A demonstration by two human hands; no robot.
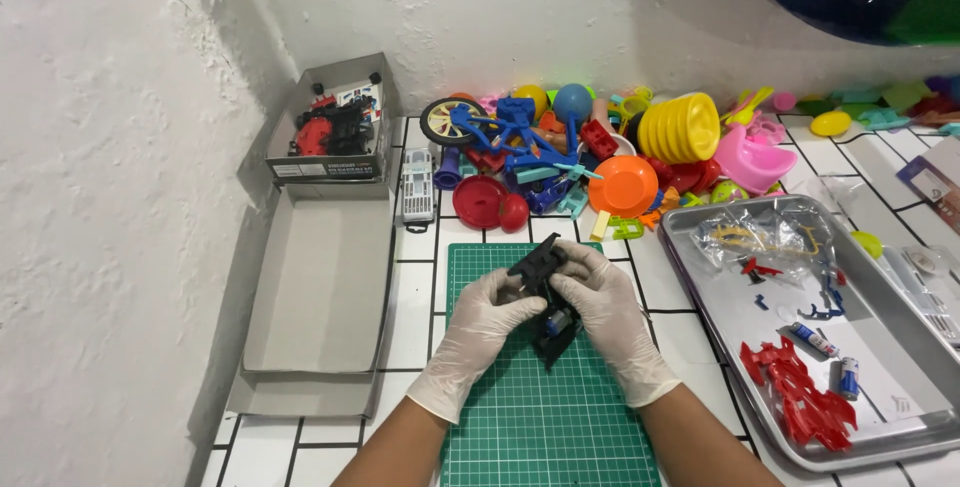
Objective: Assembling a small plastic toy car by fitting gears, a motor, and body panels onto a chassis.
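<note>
While both gloved hands hold the black toy car frame (545, 297) above the green mat (545, 417), its long side runs from far-left to near-right; the left hand (480, 332) closes on its side; the right hand (610, 312) wraps over the near end.

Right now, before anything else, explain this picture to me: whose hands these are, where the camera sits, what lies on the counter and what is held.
No machine here: a person wearing thin white gloves, filmed by a camera on their own head, looking down. The left hand and right hand together grip a small black plastic toy chassis above a green gridded cutting mat. To the right, a silver metal tray holds red plastic parts. To the left lies an open grey cardboard box. Behind, a heap of colourful plastic toys lies by the wall.
</note>
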